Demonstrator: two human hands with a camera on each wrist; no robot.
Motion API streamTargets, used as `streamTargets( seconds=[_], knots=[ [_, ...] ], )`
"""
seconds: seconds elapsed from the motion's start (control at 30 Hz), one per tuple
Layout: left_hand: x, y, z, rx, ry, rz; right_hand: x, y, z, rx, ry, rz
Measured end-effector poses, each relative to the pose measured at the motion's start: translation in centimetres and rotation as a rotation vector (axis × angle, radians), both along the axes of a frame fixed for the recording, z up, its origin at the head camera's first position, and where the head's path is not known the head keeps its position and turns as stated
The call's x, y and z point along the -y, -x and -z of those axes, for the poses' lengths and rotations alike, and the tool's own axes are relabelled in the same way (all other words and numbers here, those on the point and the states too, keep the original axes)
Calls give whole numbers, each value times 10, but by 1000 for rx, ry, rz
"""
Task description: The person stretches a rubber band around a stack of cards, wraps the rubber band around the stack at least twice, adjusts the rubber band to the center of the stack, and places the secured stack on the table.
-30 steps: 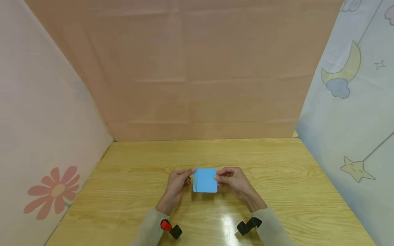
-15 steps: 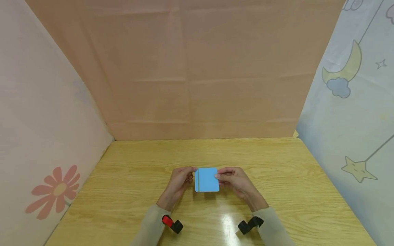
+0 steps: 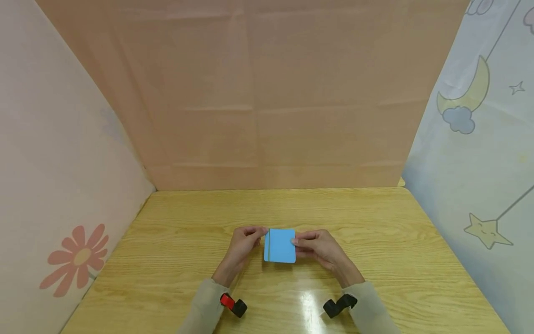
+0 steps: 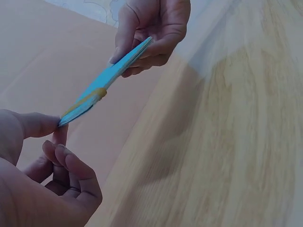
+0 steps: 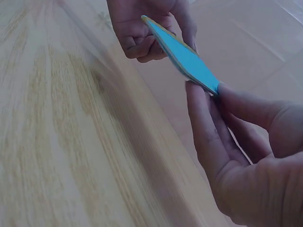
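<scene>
A thin blue square stack of cards [image 3: 282, 247] with rounded corners is held above the table, between both hands. Around it, near its left edge, runs a yellow rubber band [image 3: 269, 245]; the left wrist view shows the band [image 4: 97, 93] wrapping over the layered edge. The left hand [image 3: 241, 248] pinches the far left corner between thumb and forefinger, its other fingers curled below. On the opposite side, the right hand [image 3: 325, 253] grips the right edge, thumb on top and fingers underneath. In the right wrist view the stack [image 5: 184, 56] appears tilted.
Below the hands lies a wood-grain table [image 3: 187, 213]. A tan cloth [image 3: 258, 102] hangs behind it. Pale printed panels stand at the left [image 3: 54, 139] and right [image 3: 450, 176]. Each wrist wears a black strap with a small camera [image 3: 239, 308].
The rubber band was slanted across the left part one second ago and now runs straight, parallel to the edge. The stack has tilted slightly, and both hands shifted only a little.
</scene>
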State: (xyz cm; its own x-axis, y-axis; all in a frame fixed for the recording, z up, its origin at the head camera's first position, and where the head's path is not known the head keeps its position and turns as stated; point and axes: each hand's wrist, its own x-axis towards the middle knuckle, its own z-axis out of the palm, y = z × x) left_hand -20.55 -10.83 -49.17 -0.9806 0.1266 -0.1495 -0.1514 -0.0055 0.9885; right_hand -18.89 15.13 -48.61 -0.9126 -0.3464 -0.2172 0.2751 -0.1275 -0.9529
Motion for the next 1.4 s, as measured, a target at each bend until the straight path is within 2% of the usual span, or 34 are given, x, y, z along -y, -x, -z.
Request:
streamTargets(
  seconds=[0.37, 0.63, 0.8, 0.97, 1.1, 1.23, 1.4],
  knots=[
    [4, -3, 7, -18, 66, 16, -1, -2, -2, -56, -56, -48],
    [8, -5, 8, -11, 38, 61, -1, 1, 0, -93, -81, -61],
    [4, -6, 8, 11, -18, 69, -2, 3, 0, -112, -112, -23],
    [-2, -12, 10, 45, -77, 55, -5, 6, -2, -95, -127, 35],
    [-8, -15, 14, 88, -175, 48, -8, 8, -6, -99, -112, 91],
    [-15, -15, 17, 104, -285, 29, -10, 10, -9, -106, -105, 140],
    [-25, -17, 20, 124, -382, -14, -14, 10, -12, -92, -92, 176]
  ],
)
